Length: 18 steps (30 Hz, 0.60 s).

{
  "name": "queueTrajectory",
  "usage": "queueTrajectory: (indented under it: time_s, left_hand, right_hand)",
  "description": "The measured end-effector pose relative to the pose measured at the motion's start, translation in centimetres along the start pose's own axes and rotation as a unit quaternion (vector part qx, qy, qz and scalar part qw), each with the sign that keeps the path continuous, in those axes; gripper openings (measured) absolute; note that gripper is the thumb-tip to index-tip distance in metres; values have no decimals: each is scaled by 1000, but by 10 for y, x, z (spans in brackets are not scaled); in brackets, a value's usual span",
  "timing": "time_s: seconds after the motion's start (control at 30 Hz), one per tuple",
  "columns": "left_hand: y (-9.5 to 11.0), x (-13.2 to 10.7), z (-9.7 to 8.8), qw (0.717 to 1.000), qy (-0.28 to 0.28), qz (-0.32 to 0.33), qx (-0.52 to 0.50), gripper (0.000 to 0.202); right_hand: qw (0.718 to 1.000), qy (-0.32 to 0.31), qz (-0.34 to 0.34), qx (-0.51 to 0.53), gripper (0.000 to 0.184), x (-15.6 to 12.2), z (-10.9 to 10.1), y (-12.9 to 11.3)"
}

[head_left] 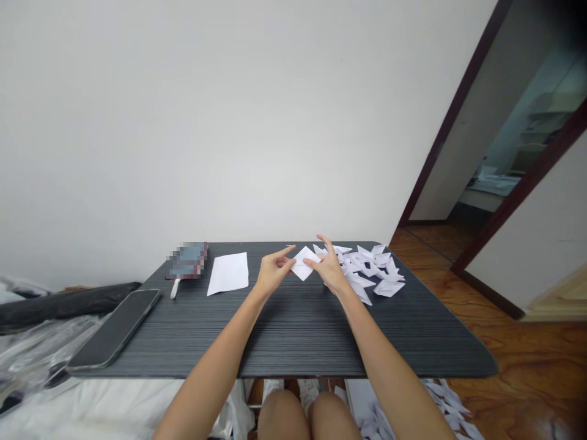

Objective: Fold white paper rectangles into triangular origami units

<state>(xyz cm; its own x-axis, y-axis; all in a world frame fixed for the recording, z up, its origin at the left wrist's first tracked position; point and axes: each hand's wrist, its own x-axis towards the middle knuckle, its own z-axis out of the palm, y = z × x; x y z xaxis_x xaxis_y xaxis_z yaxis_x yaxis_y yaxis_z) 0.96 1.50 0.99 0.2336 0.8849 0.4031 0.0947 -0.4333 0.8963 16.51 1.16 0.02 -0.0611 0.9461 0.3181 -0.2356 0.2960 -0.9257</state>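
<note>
A small white folded paper (pixel 303 270), diamond-shaped with a crease across it, is held up over the middle of the dark table. My left hand (pixel 276 269) pinches its left corner between thumb and fingers, the index finger stretched out. On the opposite corner, my right hand (pixel 329 266) grips with the thumb on the front face and the index finger raised. Just beyond my right hand lies a pile of folded white paper pieces (pixel 367 269), partly hidden by that hand. To the left, a stack of white paper sheets (pixel 228 274) rests flat on the table.
A phone (pixel 117 330) lies at the table's (pixel 293 354) left edge. Behind it are a pixelated object (pixel 187 261) and a white stick-like piece (pixel 175 288). More folded papers (pixel 449 403) are below the table at right. A doorway stands beyond, and a wall runs behind.
</note>
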Motion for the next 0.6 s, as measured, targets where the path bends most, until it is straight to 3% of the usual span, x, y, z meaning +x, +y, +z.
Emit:
queueTrajectory:
  time_s: [0.2, 0.43, 0.53, 0.6]
  left_hand:
    - [-4, 1, -1, 995, -78, -55, -43, 70]
    - [-1, 2, -5, 979, -155, -75, -108, 68]
    - [-3, 4, -14, 982, -181, -45, -39, 50]
    - [-5, 4, -18, 981, -180, 19, 64, 40]
  right_hand:
    - [997, -30, -29, -60, 79, -2, 6, 2]
    - [998, -43, -6, -37, 67, 1, -2, 5]
    - [998, -30, -3, -60, 56, 2, -8, 4]
    - [997, -12, -1, -79, 51, 2, -11, 4]
